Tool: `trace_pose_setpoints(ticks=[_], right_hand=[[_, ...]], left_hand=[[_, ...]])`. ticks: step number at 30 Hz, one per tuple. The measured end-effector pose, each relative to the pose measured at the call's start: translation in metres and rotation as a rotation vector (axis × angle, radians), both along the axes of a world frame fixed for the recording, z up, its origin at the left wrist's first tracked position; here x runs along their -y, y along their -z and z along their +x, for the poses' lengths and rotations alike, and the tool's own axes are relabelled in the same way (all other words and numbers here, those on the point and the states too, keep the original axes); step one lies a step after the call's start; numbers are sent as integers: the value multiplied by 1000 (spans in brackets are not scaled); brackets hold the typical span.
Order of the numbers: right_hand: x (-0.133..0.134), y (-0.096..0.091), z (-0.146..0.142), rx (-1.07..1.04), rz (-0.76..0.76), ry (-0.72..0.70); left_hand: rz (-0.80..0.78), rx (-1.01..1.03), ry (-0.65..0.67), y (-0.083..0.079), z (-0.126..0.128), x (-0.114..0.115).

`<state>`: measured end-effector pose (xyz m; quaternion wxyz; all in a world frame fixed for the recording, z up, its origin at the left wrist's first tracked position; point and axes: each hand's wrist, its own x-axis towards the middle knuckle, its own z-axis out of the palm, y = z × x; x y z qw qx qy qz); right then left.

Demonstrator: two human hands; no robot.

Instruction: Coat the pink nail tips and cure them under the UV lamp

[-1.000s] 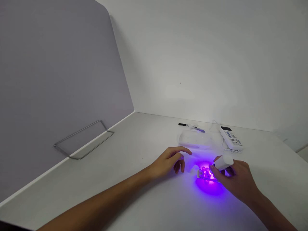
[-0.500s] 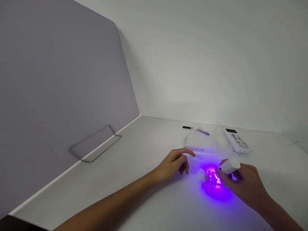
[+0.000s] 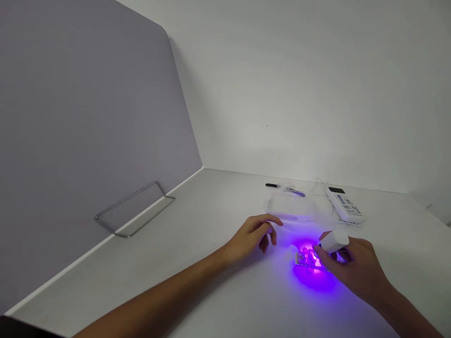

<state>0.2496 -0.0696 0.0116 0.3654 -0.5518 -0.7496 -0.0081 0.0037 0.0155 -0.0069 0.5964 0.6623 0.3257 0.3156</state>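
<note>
My right hand [image 3: 362, 270] grips a small white handheld lamp [image 3: 334, 241] that throws violet light down and to the left. Under the beam lies a small cluster of pieces [image 3: 307, 259] with a pale block at its left end; the glare hides what they are. My left hand [image 3: 251, 238] hovers or rests left of the glow, index finger stretched out and the other fingers loosely curled, holding nothing. Beyond it is a translucent plastic tray [image 3: 282, 206] on the white table [image 3: 211, 291].
Behind the tray lie slim tools [image 3: 272, 185], one black-ended. A white box [image 3: 343, 206] with a printed label and dark panel sits at the back right, with a thin white cable around it. A bent metal wire frame [image 3: 152, 219] stands by the grey partition [image 3: 88, 117].
The whole view has shifted slightly. Both hands keep nearly the same pose, and the violet light stays on the small pieces.
</note>
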Motion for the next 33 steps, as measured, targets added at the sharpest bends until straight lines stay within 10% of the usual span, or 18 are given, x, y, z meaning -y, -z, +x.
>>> trace_pose_setpoints(ticks=[33], right_hand=[[1, 0, 0, 7, -11, 2]], left_hand=[[67, -70, 21, -6, 0, 4]])
